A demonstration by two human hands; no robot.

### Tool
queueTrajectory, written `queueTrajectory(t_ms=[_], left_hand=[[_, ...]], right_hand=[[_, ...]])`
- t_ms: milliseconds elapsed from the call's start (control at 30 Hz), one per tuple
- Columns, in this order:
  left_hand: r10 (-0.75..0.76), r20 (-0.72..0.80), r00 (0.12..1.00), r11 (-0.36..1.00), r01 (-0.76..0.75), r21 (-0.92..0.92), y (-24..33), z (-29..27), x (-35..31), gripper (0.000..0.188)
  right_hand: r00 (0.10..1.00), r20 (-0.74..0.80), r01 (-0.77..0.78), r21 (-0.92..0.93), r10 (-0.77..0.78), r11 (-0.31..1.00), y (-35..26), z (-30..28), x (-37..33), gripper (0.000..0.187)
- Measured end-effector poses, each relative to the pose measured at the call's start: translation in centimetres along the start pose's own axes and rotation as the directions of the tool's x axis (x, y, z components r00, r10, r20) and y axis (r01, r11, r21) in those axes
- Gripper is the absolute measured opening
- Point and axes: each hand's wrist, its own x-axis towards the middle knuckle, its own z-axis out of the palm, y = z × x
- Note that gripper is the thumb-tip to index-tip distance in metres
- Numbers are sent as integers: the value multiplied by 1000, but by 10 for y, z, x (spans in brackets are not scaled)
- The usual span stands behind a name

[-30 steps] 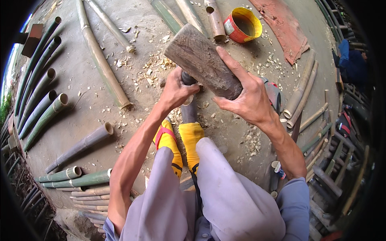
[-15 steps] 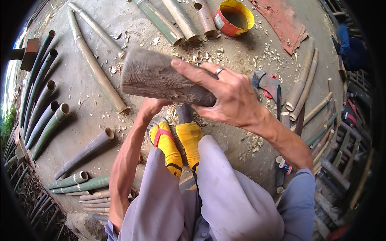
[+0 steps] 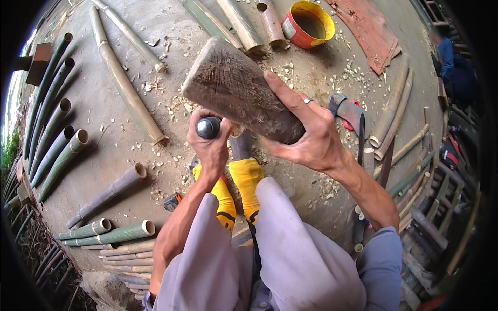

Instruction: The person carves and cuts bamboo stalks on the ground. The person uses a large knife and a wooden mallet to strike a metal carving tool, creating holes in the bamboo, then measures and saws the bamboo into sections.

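My right hand (image 3: pixel 311 127) is closed around a thick, worn wooden mallet (image 3: pixel 238 85), its broad end raised toward the upper left. Lower and to the left, my left hand (image 3: pixel 210 147) wraps around an upright chisel-like tool (image 3: pixel 208 128) with a shiny round metal end on top. The lower part of that tool is hidden by the hand. Just right of the left hand, a dark bamboo piece (image 3: pixel 239 147) lies between the mallet and my feet, its far end partly covered. Wood chips surround my feet in yellow socks (image 3: pixel 245 176).
Bamboo poles (image 3: pixel 119 85) lie on the left, with cut lengths (image 3: pixel 124 233) stacked at lower left. A red and yellow bucket (image 3: pixel 309 26) with murky liquid stands ahead. A curved dark blade (image 3: pixel 361 137) lies right, near more bamboo (image 3: pixel 391 103). Another person (image 3: pixel 450 57) is at far right.
The mallet and right hand have shifted right, and the mallet's broad end is higher. My left hand has come out from beneath the mallet, showing the round metal end of its tool.
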Motion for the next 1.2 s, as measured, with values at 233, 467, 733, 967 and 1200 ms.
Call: queueTrajectory(t_ms=[233,467,733,967,1200], left_hand=[[-250,332,910,933,135,334,-50,-15,-31,40],[-99,625,775,995,61,81,-1,20,2,50],[-174,186,967,962,207,-177,-4,-22,15,46],[-176,-11,984,879,153,-451,-27,-1,8,40],[-189,-22,982,849,153,-505,-23,-2,8,30]], right_hand=[[950,313,44,-203,22,978,-16,-3,-17,93],[987,56,-148,2,148,989,-9,-15,-21,91],[940,-24,-340,-39,339,940,-2,-32,-55,97],[919,-5,-394,-71,395,916,-9,-22,-59,97],[945,34,-322,-67,325,944,-6,-14,-55,95]])
